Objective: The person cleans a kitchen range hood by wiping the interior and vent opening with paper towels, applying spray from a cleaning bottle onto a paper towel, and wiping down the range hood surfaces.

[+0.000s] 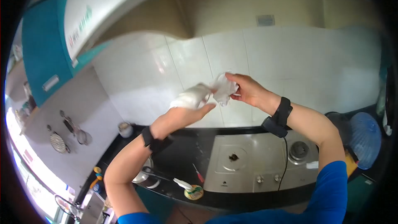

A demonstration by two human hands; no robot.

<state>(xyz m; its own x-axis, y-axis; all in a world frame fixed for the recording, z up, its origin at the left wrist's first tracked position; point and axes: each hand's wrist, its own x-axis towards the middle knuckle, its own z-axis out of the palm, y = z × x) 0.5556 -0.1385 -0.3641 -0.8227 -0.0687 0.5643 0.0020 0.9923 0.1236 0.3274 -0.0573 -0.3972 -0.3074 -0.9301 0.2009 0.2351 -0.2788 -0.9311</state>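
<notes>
Both of my hands are raised in front of the tiled wall, above the stove's back edge. A crumpled white tissue-like sheet [224, 88] is pinched between the thumb and fingers of my right hand [251, 91]. My left hand [188, 114] is slightly motion-blurred, and a white wad [188, 98] of similar material covers its fingers. The wad and the sheet come close together between the hands. Below them is the steel gas stove [244, 178], with a dark opening [234, 157] where its left burner sits.
The right burner [298, 151] has a dark ring. A red-handled tool [198, 174] lies left of the stove, beside a yellow-green round container [193, 192]. Pans [146, 178] stand at left, a blue ribbed plastic cover [365, 141] at right. The range hood [137, 0] hangs overhead.
</notes>
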